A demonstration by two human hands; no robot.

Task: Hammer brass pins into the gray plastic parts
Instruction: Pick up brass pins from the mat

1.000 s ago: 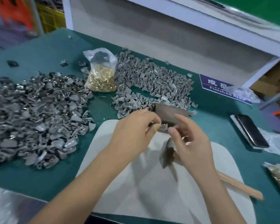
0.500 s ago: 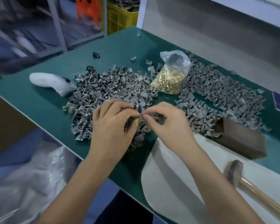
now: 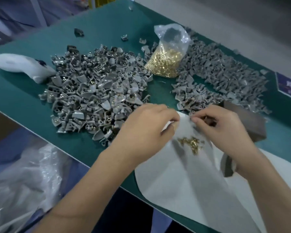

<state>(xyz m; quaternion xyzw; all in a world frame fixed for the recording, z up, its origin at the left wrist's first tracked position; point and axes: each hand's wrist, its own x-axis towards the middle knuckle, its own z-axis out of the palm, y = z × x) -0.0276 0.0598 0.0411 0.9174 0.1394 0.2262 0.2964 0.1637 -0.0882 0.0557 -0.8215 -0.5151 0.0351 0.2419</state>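
Shifted rightward since earlier, off the left pile (image 3: 94,91) onto the mat (image 3: 183,179): left hand (image 3: 144,130) and right hand (image 3: 223,128), fingers curled, contents too blurred to tell. Loose pins (image 3: 191,142) on mat near table's (image 3: 23,98) front edge, between hands. Bagged pins (image 3: 165,63) between both piles toward back edge; hammer (image 3: 227,167) under right wrist.

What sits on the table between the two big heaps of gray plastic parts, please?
In the head view, a clear bag of brass pins stands between the left heap and the right heap, with bare green table just in front of it.
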